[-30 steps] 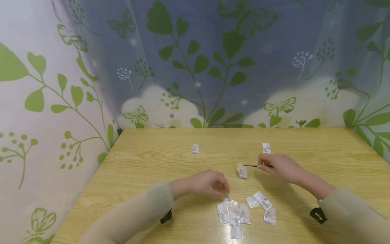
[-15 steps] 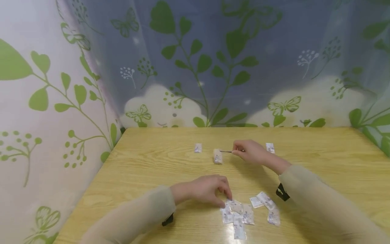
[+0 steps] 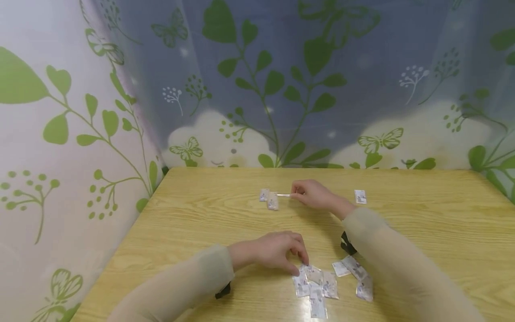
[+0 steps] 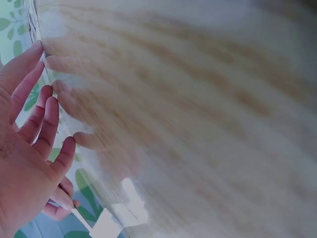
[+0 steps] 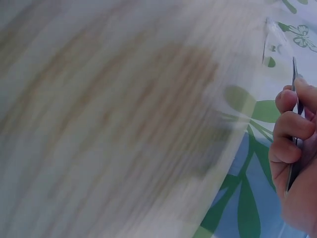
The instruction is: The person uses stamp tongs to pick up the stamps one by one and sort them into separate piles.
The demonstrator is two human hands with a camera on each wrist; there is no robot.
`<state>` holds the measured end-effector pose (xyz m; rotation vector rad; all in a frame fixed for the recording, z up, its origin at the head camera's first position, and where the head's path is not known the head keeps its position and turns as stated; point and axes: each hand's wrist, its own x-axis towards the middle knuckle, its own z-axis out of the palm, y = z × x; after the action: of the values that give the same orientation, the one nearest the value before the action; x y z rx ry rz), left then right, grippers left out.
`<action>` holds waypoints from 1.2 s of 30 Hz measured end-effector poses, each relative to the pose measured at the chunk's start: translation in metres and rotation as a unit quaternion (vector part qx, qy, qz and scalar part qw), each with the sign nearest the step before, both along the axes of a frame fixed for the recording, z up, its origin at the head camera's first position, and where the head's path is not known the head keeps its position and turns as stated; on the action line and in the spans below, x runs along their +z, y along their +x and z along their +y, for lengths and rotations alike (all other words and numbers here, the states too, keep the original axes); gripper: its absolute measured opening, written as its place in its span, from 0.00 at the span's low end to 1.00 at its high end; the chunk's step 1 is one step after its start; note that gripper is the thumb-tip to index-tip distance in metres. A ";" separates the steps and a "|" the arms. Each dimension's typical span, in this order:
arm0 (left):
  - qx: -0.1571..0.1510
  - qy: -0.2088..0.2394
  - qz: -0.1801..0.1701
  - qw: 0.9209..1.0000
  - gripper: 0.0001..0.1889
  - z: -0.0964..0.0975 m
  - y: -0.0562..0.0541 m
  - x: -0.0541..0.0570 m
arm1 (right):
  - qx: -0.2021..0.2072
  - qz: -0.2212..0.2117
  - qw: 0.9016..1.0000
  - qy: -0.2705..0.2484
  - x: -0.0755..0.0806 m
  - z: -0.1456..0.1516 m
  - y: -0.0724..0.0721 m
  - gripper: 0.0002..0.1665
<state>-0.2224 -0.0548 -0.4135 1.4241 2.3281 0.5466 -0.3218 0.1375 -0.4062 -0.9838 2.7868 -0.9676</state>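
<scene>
My right hand (image 3: 314,194) grips a pair of tweezers (image 5: 297,109), whose tips hold a small clear packet with printed marks (image 3: 272,201) toward the back left of the table. That packet appears to overlap or adjoin another small packet (image 3: 263,195); whether they touch cannot be told. My left hand (image 3: 279,251) is spread with bent, relaxed fingers, its fingertips at the top edge of an overlapping group of packets (image 3: 315,290). In the left wrist view the fingertips (image 4: 49,91) touch the tabletop, and nothing is pinched between them.
More packets (image 3: 355,268) lie in a small overlapping group right of the pile, beside the right sleeve. A single packet (image 3: 360,197) lies at the back right. The wooden table (image 3: 193,214) meets a patterned cloth (image 3: 249,89) at its back edge.
My right hand has carried the packet in the tweezers leftward and back, from the table's right-middle to beside the back left packet. My left hand has shifted slightly toward the pile's edge.
</scene>
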 end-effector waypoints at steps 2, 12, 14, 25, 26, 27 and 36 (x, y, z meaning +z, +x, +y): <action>0.002 -0.002 -0.002 1.000 0.13 0.000 0.000 0.001 | 0.001 0.002 1.000 0.000 -0.002 -0.003 -0.002 0.07; -0.003 -0.002 0.003 1.000 0.13 0.002 0.003 -0.001 | -0.012 -0.002 0.999 0.051 -0.013 -0.009 -0.008 0.08; -0.002 -0.003 0.007 1.000 0.13 0.003 0.003 -0.002 | -0.017 -0.003 0.998 0.065 -0.012 -0.010 -0.008 0.08; -0.001 -0.009 0.001 1.000 0.13 0.004 0.005 0.001 | -0.049 -0.031 0.993 0.101 -0.009 -0.005 -0.006 0.07; -0.001 -0.009 0.000 1.000 0.13 0.004 0.005 0.001 | -0.053 -0.030 0.993 0.104 -0.008 -0.003 -0.005 0.07; -0.001 -0.009 0.001 1.000 0.13 0.004 0.005 0.001 | -0.055 -0.029 0.992 0.106 -0.007 -0.001 -0.005 0.07; 0.008 -0.008 0.000 1.000 0.13 0.001 0.002 -0.001 | -0.057 -0.030 0.994 0.087 0.006 0.034 0.005 0.08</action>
<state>-0.2206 -0.0533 -0.4150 1.4007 2.3408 0.5317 -0.3168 0.1719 -0.3997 -0.7696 2.8442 -0.7334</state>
